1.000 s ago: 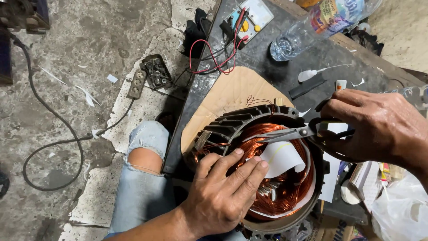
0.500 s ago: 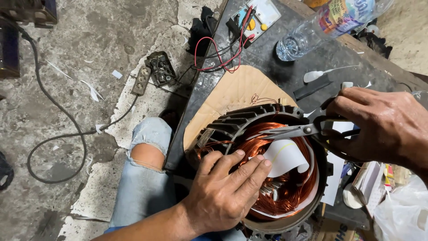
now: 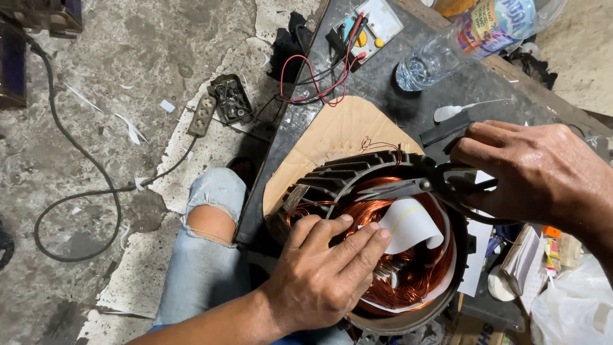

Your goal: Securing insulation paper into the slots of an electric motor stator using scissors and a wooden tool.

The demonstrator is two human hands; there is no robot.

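Observation:
A dark finned motor stator [image 3: 345, 171] with copper windings [image 3: 408, 278] lies on a dark workbench [image 3: 377, 83]. My left hand [image 3: 322, 275] rests flat on the windings, fingertips on a white curled sheet of insulating paper [image 3: 412, 225] inside the bore. My right hand [image 3: 533, 169] grips black-handled scissors [image 3: 408, 187], whose blades point left over the paper's upper edge.
A tan cardboard piece [image 3: 338, 137] lies under the stator. A plastic water bottle [image 3: 466, 38], a multimeter with red and black leads [image 3: 367, 29] and a white spoon [image 3: 456, 110] sit farther back. A power strip [image 3: 220, 105] and cable lie on the concrete floor. My knee [image 3: 214, 211] shows through torn jeans.
The scissors and my right hand have shifted slightly. My left hand stays pressed on the windings and paper.

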